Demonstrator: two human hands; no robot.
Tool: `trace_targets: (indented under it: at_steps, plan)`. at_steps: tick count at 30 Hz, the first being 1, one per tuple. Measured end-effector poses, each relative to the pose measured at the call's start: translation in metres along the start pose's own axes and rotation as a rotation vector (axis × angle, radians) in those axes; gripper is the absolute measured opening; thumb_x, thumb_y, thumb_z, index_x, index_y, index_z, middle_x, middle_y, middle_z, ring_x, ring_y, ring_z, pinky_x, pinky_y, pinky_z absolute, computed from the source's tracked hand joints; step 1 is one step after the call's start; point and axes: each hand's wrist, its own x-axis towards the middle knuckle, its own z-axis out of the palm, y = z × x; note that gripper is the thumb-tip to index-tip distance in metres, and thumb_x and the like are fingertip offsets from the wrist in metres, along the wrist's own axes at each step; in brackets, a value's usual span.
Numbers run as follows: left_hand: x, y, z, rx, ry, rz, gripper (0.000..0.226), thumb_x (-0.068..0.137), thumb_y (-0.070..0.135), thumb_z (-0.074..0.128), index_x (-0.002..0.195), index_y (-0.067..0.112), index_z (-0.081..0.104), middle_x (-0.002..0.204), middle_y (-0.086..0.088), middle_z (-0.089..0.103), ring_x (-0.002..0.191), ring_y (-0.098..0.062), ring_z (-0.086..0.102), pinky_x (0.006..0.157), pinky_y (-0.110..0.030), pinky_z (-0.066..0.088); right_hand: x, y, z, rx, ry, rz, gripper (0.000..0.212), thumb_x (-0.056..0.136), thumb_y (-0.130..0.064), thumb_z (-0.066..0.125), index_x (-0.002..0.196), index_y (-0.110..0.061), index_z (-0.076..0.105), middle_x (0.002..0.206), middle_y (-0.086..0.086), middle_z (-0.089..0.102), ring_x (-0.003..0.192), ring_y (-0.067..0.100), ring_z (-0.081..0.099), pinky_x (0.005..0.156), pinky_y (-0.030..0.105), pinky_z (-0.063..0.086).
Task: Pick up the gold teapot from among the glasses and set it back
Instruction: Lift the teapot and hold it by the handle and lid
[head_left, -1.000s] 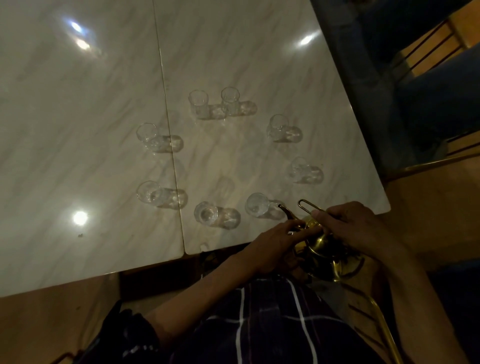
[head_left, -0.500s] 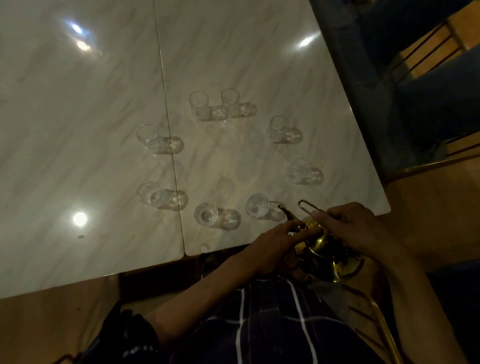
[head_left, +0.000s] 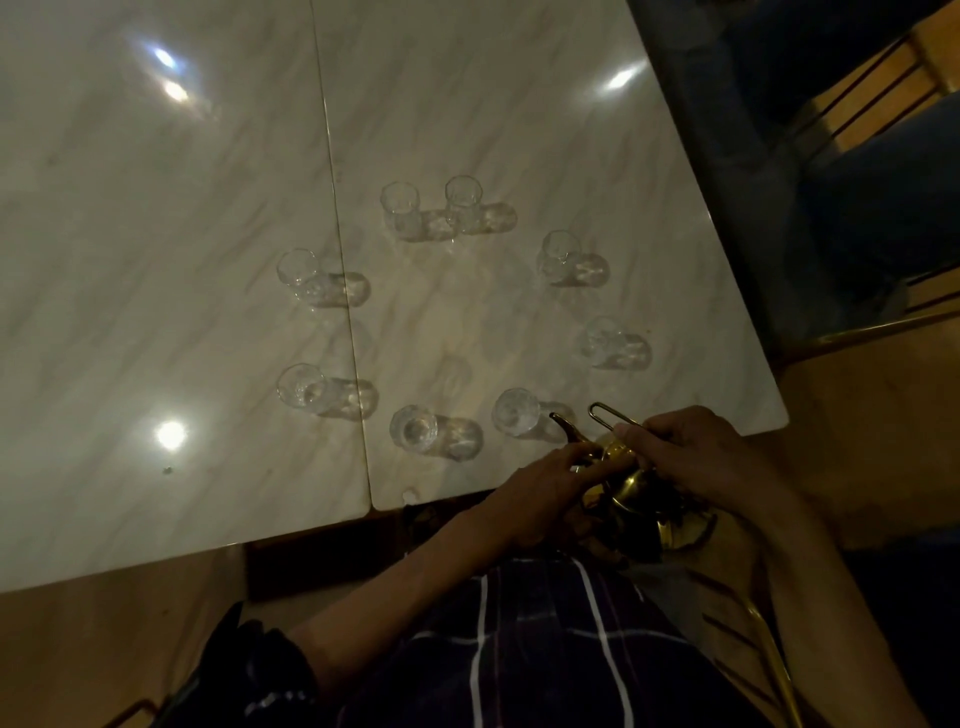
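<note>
The gold teapot (head_left: 631, 491) hangs off the table's near right corner, above my lap, with its dark spout pointing up and left and its wire handle sticking out toward the table. My right hand (head_left: 706, 457) grips the handle from the right. My left hand (head_left: 545, 488) holds the pot's left side with fingertips on the lid area. Several clear glasses (head_left: 514, 413) stand in a ring on the marble table (head_left: 208, 260), and the middle of that ring holds nothing.
The table has a seam running front to back left of the ring. A wooden floor and chair frame (head_left: 769, 639) lie below and right. Dark blue furniture (head_left: 857, 182) stands beyond the table's right edge. The nearest glass is just left of the spout.
</note>
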Motion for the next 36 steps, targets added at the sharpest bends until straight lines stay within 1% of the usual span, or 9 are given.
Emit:
trace_targets:
  at_steps: [4,6,14,17,19,23,26,30,36]
  plan:
    - [0.001,-0.003,0.002,0.009,-0.004,-0.03,0.079,0.088,0.027,0.065,0.153,0.035,0.02,0.156,-0.008,0.025,0.128,-0.024,0.046,0.087,-0.028,0.045,0.006,0.004,0.002,0.029,-0.031,0.004,0.051,0.091,-0.056,0.055,0.061,-0.018,0.069,0.057,0.011,0.064,0.048,0.01,0.056,0.056,0.031,0.044]
    - [0.003,-0.005,0.004,0.032,-0.014,-0.051,0.078,0.09,0.033,0.065,0.153,0.037,0.019,0.157,-0.007,0.023,0.13,-0.025,0.045,0.089,-0.035,0.051,0.01,0.006,0.003,0.032,-0.044,0.019,0.052,0.09,-0.058,0.055,0.062,-0.017,0.07,0.059,0.011,0.066,0.049,0.009,0.056,0.056,0.031,0.045]
    - [0.014,-0.007,0.004,0.052,-0.063,-0.126,0.081,0.089,0.033,0.068,0.152,0.036,0.019,0.16,-0.007,0.017,0.13,-0.03,0.046,0.091,-0.045,0.053,0.022,0.016,0.001,0.102,-0.11,0.023,0.047,0.092,-0.052,0.057,0.06,-0.02,0.068,0.045,-0.008,0.058,0.038,-0.002,0.05,0.052,0.024,0.041]
    - [0.022,-0.009,0.004,0.062,-0.05,-0.125,0.08,0.089,0.033,0.068,0.152,0.038,0.019,0.16,-0.005,0.016,0.131,-0.028,0.045,0.089,-0.041,0.052,0.024,0.024,-0.004,0.137,-0.108,-0.004,0.044,0.092,-0.052,0.056,0.056,-0.032,0.068,0.048,-0.009,0.06,0.043,-0.002,0.052,0.056,0.024,0.041]
    - [0.029,-0.009,0.003,0.073,-0.044,-0.119,0.08,0.089,0.033,0.067,0.152,0.041,0.017,0.16,-0.004,0.016,0.13,-0.026,0.046,0.087,-0.037,0.051,0.026,0.027,-0.009,0.163,-0.104,-0.004,0.043,0.093,-0.051,0.055,0.059,-0.029,0.069,0.05,-0.008,0.062,0.045,-0.001,0.054,0.055,0.023,0.041]
    - [0.052,-0.008,-0.003,0.028,-0.096,-0.098,0.078,0.091,0.031,0.065,0.151,0.043,0.017,0.163,0.0,0.01,0.13,-0.028,0.048,0.09,-0.042,0.054,0.032,0.034,-0.024,0.187,-0.076,0.026,0.044,0.094,-0.046,0.056,0.066,-0.014,0.071,0.045,-0.005,0.06,0.039,0.001,0.051,0.047,0.022,0.039]
    - [0.075,-0.008,-0.012,0.019,-0.151,-0.081,0.076,0.09,0.035,0.066,0.152,0.04,0.022,0.162,-0.002,0.016,0.13,-0.03,0.049,0.095,-0.047,0.052,0.039,0.042,-0.036,0.16,-0.02,0.02,0.049,0.093,-0.048,0.058,0.069,-0.006,0.071,0.058,0.01,0.067,0.049,0.013,0.06,0.055,0.031,0.047]
    - [0.106,0.0,-0.02,0.039,-0.159,-0.037,0.074,0.09,0.034,0.067,0.152,0.032,0.027,0.157,-0.007,0.028,0.127,-0.031,0.051,0.097,-0.045,0.05,0.049,0.055,-0.056,0.13,0.042,-0.002,0.052,0.094,-0.049,0.055,0.074,-0.005,0.073,0.071,0.019,0.07,0.068,0.032,0.069,0.064,0.044,0.056]
    - [0.15,-0.003,-0.01,0.039,-0.15,-0.041,0.085,0.085,0.041,0.071,0.153,0.038,0.02,0.159,-0.009,0.024,0.127,-0.033,0.051,0.098,-0.048,0.049,0.068,0.068,-0.082,0.152,0.11,0.037,0.047,0.096,-0.044,0.056,0.063,-0.014,0.07,0.054,0.001,0.061,0.055,0.016,0.059,0.06,0.032,0.045]
